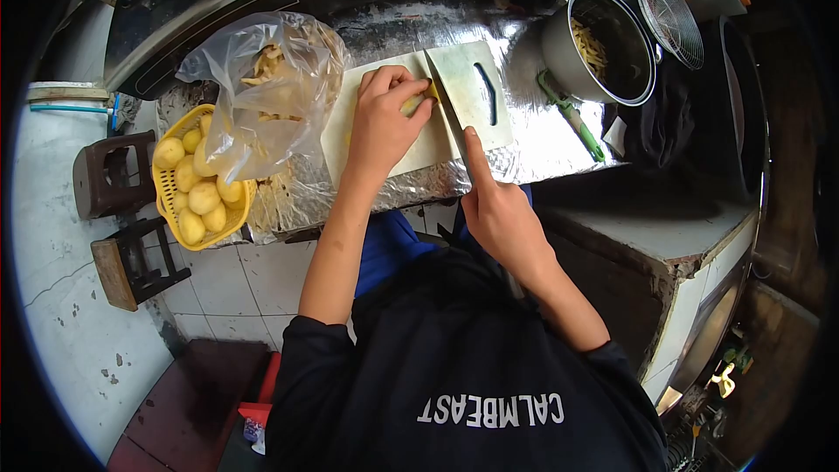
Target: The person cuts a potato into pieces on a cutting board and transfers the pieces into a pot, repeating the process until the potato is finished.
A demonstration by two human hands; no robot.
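Observation:
My left hand (391,118) is closed over a yellow potato piece (413,105) on the white cutting board (419,154), its fingertips bent close to the blade. A knife (447,105) stands edge-down right beside the potato, and my right hand (504,218) wraps its handle with the index finger stretched along the spine. Most of the potato is hidden under my left fingers. Whole peeled potatoes (204,198) fill a yellow basket (164,196) to the left. To the right, a metal pot (564,52) contains cut potato strips (588,48).
A clear plastic bag (232,61) with peelings lies between basket and board. Near the counter's front edge rests a green-handled tool (578,128). A wire strainer (671,17) leans behind the pot. Foil (411,188) covers the counter; brown stools (109,177) stand at the left.

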